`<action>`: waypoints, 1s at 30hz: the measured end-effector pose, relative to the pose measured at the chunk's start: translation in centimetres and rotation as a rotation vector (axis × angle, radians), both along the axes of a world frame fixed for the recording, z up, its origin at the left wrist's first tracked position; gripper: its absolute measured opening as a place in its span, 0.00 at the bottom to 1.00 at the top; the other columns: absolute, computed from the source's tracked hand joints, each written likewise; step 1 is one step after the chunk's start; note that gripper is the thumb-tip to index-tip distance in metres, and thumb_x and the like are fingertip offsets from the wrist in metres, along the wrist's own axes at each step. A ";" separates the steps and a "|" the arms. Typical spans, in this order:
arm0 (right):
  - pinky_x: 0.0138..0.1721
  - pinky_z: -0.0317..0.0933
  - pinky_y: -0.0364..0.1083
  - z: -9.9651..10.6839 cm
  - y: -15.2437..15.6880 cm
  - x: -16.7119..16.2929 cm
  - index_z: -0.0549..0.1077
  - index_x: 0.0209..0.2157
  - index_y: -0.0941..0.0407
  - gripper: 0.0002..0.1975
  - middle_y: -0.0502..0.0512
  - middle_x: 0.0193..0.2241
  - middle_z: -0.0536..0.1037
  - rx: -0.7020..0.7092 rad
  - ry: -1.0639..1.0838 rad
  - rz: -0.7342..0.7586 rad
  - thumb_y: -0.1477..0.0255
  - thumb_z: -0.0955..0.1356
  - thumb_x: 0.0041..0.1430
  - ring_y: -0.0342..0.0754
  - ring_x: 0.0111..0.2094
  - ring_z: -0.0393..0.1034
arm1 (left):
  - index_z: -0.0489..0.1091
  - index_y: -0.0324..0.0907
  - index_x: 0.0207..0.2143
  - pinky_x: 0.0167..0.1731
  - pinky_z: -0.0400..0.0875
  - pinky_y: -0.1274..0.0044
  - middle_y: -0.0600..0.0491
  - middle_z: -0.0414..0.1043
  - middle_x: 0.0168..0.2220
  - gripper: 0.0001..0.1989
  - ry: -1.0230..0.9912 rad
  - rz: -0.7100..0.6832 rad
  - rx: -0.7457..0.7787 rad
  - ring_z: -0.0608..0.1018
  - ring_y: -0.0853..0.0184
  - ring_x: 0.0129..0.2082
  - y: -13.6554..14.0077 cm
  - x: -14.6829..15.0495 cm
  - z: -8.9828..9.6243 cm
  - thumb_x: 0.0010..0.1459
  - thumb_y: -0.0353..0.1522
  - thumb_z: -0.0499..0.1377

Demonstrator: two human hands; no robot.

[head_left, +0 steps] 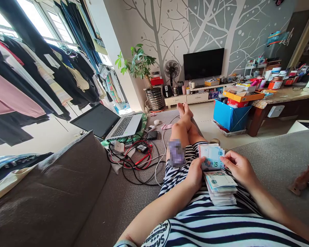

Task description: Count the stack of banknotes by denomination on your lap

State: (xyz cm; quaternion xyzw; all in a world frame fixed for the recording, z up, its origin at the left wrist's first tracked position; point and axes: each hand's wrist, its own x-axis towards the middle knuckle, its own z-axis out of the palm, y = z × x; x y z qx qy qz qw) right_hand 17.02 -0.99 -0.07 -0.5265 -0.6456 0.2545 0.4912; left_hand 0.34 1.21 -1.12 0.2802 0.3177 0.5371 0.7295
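lower right of frame: left hand [195, 171] and right hand [239, 166] pinch pale-blue paper banknotes [213, 157], grips closed; uneven multicoloured paper-banknote stack [222, 190] below may slide if bare legs [179, 132] shift.

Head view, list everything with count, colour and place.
Held notes: several, bluish, beyond note stack
Note stack: one, mixed, on outfit
Outfit: one, navy-white, worn
Blurred item: one, purple, by legs
Laptop: one, silver, beside cables
Cables: several, mixed, on sofa
Sofa: one, grey, beneath cables
Unclear object: one, brown, right
Clothes: many, mixed, hanging left
Plant: one, green, left of fan
Fan: one, black, left of TV
TV: one, black, on cabinet
Cabinet: one, white, below TV
Box: one, blue, beside table
Table: one, brown, right
Clutter: uncounted, mixed, on table
Legs: two, stretched ahead
Left hand: one, on held notes
Right hand: one, on held notes
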 end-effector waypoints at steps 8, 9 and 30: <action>0.23 0.54 0.42 0.0 -0.1 0.0 0.67 0.25 0.56 0.19 0.47 0.18 0.66 -0.004 0.025 0.007 0.55 0.66 0.60 0.43 0.21 0.59 | 0.76 0.36 0.29 0.43 0.70 0.68 0.47 0.79 0.29 0.14 -0.023 -0.010 0.010 0.78 0.59 0.34 -0.1 0.1 0.0 0.42 0.37 0.64; 0.23 0.54 0.42 0.0 0.0 0.0 0.68 0.25 0.56 0.19 0.47 0.18 0.66 -0.008 0.032 0.006 0.55 0.66 0.60 0.43 0.21 0.59 | 0.76 0.36 0.29 0.43 0.70 0.68 0.47 0.79 0.29 0.14 -0.013 -0.020 0.024 0.78 0.59 0.34 -0.1 0.1 0.0 0.43 0.38 0.64; 0.27 0.60 0.42 -0.2 0.1 -0.3 0.71 0.30 0.55 0.19 0.50 0.23 0.73 0.017 0.099 -0.018 0.52 0.68 0.57 0.46 0.25 0.66 | 0.76 0.36 0.28 0.37 0.68 0.72 0.49 0.77 0.27 0.14 0.037 0.035 -0.011 0.75 0.64 0.29 0.0 -0.1 -0.7 0.42 0.38 0.64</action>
